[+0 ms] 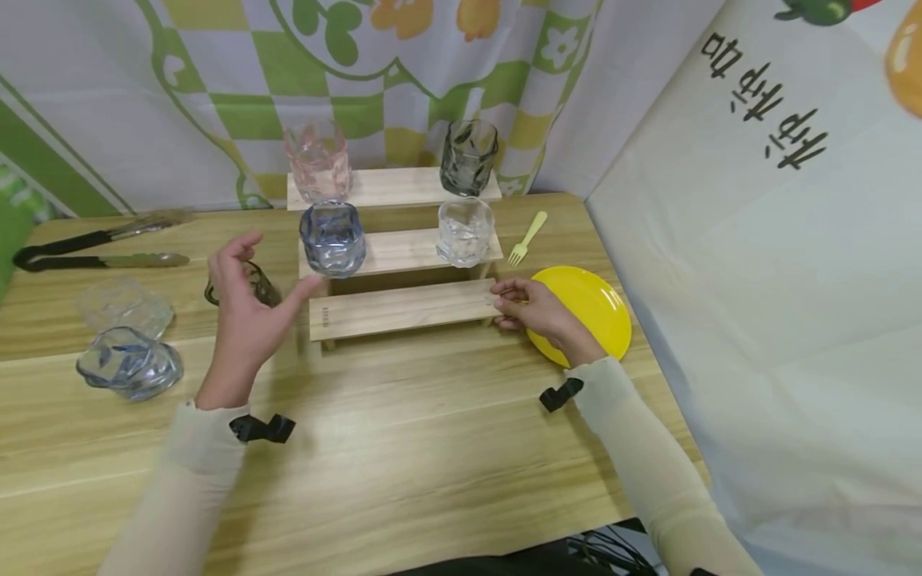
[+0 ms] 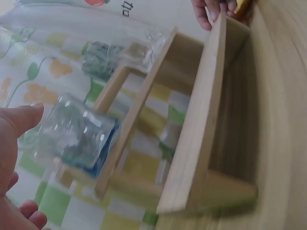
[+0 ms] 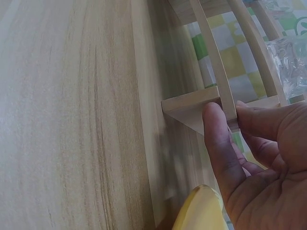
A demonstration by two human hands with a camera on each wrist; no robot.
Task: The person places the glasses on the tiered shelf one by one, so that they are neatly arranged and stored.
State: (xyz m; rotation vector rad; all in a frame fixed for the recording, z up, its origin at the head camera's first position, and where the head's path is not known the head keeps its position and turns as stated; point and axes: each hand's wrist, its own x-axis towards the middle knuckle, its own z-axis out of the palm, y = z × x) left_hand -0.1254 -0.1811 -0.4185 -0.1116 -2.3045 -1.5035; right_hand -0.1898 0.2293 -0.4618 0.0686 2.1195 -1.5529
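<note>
A wooden three-tier shelf (image 1: pixel 403 308) stands on the table. My right hand (image 1: pixel 540 312) pinches the right end of its lowest board between thumb and fingers, as the right wrist view also shows. Thumb spread from the fingers, my left hand (image 1: pixel 248 324) hovers left of the shelf and holds nothing. Its thumb tip is close to a blue glass (image 1: pixel 333 240) on the middle tier. On that same tier sits a clear glass (image 1: pixel 465 232). The top tier carries a pink glass (image 1: pixel 317 164) and a dark grey glass (image 1: pixel 468 160). A dark glass (image 1: pixel 263 286) is partly hidden behind my left hand.
At the left are black-handled tongs (image 1: pixel 94 238), another clear glass (image 1: pixel 122 308) and a bluish glass (image 1: pixel 130 364). A yellow plate (image 1: pixel 594 308) and a yellow fork (image 1: pixel 529 238) lie on the right. Behind the table hangs a checked curtain (image 1: pixel 288 64); a white wall panel (image 1: pixel 756 280) borders the right.
</note>
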